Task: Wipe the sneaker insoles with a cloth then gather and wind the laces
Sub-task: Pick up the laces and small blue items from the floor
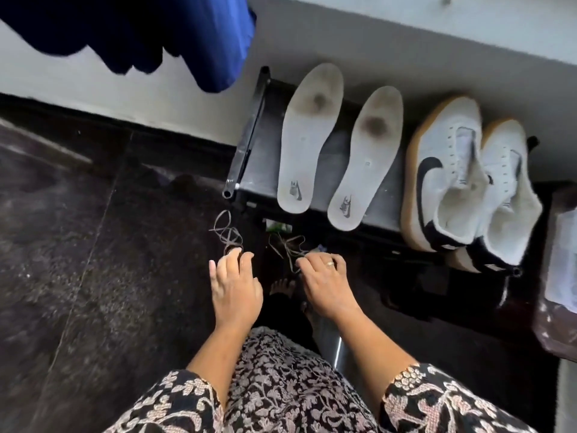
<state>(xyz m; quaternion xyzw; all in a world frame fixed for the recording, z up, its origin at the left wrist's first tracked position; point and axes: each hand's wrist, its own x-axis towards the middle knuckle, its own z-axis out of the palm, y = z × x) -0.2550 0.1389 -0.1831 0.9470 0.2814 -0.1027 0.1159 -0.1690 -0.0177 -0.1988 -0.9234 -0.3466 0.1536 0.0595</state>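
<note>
Two white insoles, the left insole and the right insole, lie side by side on top of a dark shoe rack, each with a brown stain near the toe. Beside them stand two white sneakers without laces. My left hand pinches a tangled grey lace at its fingertips. A second tangled lace is pinched by my right hand, which wears a ring. Both laces hang in front of the rack's front edge. No cloth is in view.
Blue fabric hangs against the white wall at the upper left. Dark stone floor spreads to the left. A pale bag or cover sits at the right edge. My foot shows between my hands.
</note>
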